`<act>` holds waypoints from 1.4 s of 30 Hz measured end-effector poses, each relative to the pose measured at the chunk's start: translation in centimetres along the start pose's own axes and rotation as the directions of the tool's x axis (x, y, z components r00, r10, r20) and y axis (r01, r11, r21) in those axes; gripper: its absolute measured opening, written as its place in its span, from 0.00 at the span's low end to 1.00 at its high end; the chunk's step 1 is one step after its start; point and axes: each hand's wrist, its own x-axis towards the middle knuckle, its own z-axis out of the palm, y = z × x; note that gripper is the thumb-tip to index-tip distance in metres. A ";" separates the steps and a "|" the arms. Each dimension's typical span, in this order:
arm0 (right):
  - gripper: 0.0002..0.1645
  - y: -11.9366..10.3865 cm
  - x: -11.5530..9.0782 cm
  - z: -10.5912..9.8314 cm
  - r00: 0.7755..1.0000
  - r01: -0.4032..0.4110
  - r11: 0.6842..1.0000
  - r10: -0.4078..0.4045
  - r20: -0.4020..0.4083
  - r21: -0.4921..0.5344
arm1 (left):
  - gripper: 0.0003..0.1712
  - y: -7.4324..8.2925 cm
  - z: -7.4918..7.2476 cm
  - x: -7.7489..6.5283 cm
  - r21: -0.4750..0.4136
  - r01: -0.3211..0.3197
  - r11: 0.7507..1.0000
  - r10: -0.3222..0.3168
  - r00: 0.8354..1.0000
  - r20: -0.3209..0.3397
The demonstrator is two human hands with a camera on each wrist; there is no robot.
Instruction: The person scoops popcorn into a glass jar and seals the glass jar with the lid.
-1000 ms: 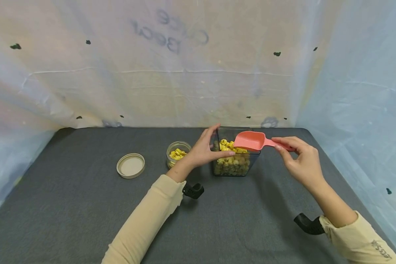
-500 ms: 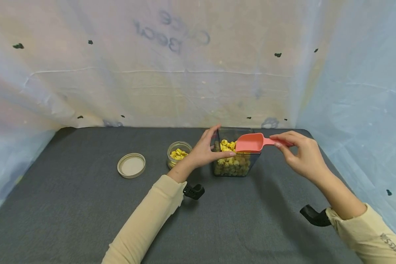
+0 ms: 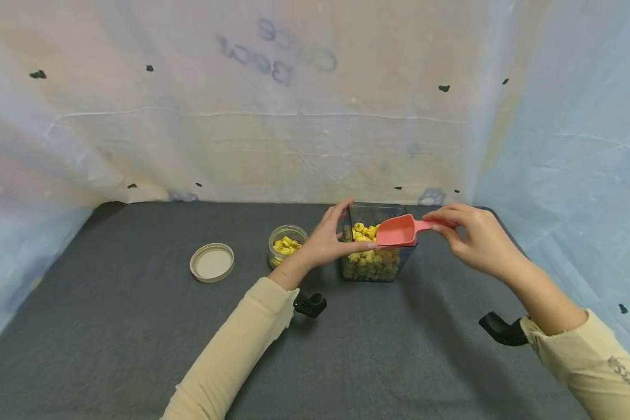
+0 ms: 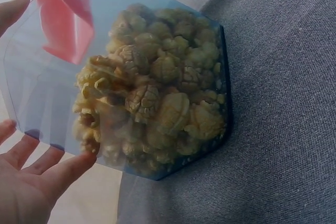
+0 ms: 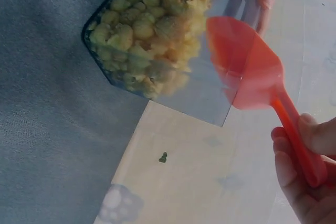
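A clear, dark-tinted plastic container (image 3: 402,260) stands on the table, partly filled with yellow popcorn (image 3: 364,230). My left hand (image 3: 328,238) holds it near the rim, thumb along the front and fingers on the left side. In the left wrist view, those fingers (image 4: 44,167) touch the clear wall. My right hand (image 3: 478,239) pinches the handle of a pink scoop (image 3: 396,231). The scoop's front part (image 5: 231,43) is inside the container's opening, above the popcorn, and no popcorn is visible in the scoop.
A round clear jar (image 3: 274,256) with yellow popcorn stands left of the container, partly behind my left wrist. Farther left lies a round lid (image 3: 212,262), inner side up. Plastic sheeting (image 3: 241,146) hangs behind the dark grey table (image 3: 110,326).
My right hand has lowered the scoop slightly, tilting its front down into the container's opening. My left hand keeps its place on the container.
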 end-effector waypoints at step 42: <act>0.12 1.1 1.5 3.3 0.961 -0.142 0.978 0.100 0.256 0.151 | 0.56 -0.2 0.3 0.1 -0.025 0.006 1.000 -0.007 1.000 -0.012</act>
